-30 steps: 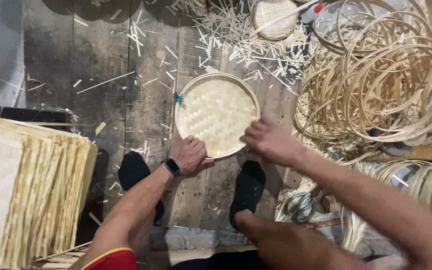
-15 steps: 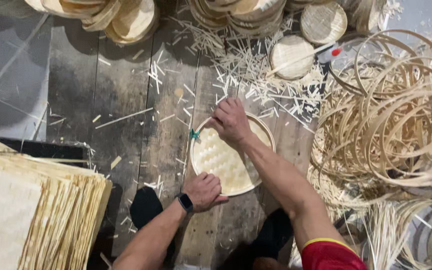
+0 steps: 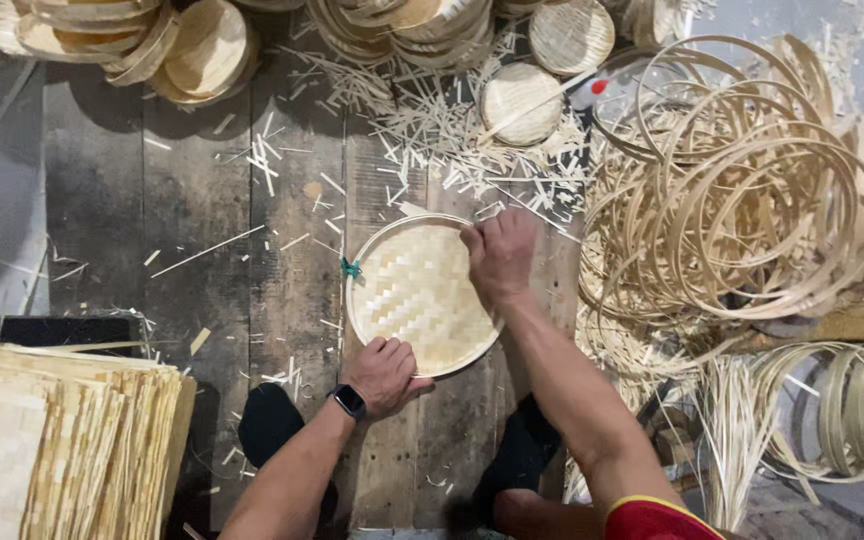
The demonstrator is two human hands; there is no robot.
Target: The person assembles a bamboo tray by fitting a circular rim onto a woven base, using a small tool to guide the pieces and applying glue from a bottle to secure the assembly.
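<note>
I see the round woven bamboo tray (image 3: 418,296) lying flat on the plank floor (image 3: 202,230), at centre. My left hand (image 3: 384,374) sits at its 6 o'clock rim, grip clenched on the edge; the fingertips curl under, so I cannot see them. My right hand (image 3: 498,256) presses at the 2 o'clock rim, fingers bunched on the hoop, though exactly what they pinch is hard to make out. A small green tie (image 3: 351,268) marks the 9 o'clock edge. Loose bamboo hoops (image 3: 742,200) pile at 3 o'clock, splinters (image 3: 432,130) at 12, finished trays (image 3: 192,55) cut off by the top edge. Stacked woven mats (image 3: 52,440) run out at 8 o'clock.
</note>
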